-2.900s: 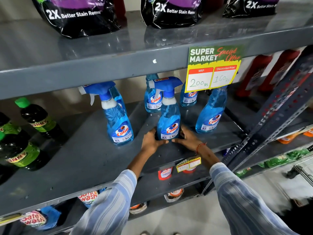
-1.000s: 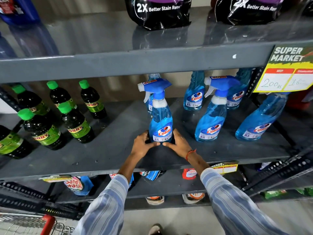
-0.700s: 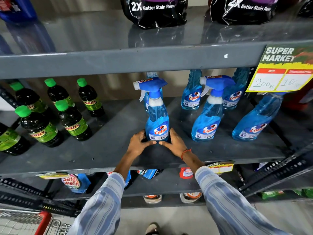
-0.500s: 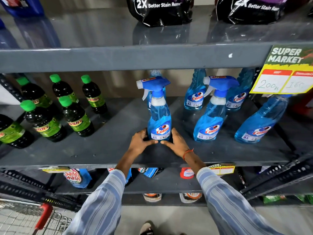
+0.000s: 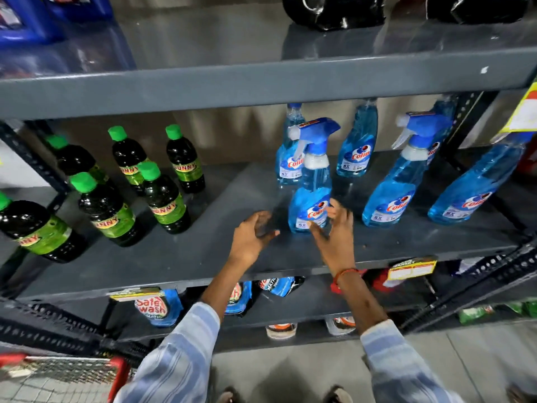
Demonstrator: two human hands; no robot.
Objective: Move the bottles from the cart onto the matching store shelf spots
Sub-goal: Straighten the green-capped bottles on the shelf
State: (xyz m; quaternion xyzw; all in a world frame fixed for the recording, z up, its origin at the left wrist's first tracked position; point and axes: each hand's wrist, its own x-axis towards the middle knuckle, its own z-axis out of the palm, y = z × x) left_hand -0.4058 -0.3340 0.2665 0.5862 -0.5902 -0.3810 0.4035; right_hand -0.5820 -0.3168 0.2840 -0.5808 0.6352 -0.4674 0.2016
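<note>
- Right now the left hand (image 5: 252, 237) hangs over the middle shelf (image 5: 203, 251) with its grip spread, fingers curled loosely, holding nothing; it sits just left of the front spray bottle (image 5: 310, 205) and clear of it.
- The right hand (image 5: 337, 237) is also spread wide, fingers fanned; its fingertips (image 5: 334, 206) are at the bottle's right side, though motion blur hides whether they touch. Nothing is clasped in this grip.
- A red thread band (image 5: 344, 273) circles the right wrist, and both arms wear striped blue sleeves (image 5: 180, 353).
- The front spray bottle stands upright on the shelf between the two hands, blue liquid inside, blue trigger head pointing left, "Colin" label facing out.
- Behind it and to its right stand more blue Colin bottles (image 5: 389, 196), some with trigger heads, some with plain necks, in a loose group on the same shelf.
- Farther left on that shelf, well apart from the blue group, stand dark bottles with green caps (image 5: 164, 199) and green labels.
- Above, the upper shelf (image 5: 261, 82) carries black pouches (image 5: 334, 10) and a blue jug (image 5: 43, 16).
- A yellow price card (image 5: 527, 112) hangs at the right edge.
- Below, a lower shelf holds "Safe wash" pouches (image 5: 154, 306).
- At the bottom left a wire cart with a red handle (image 5: 58, 370) is near the person's left arm.
</note>
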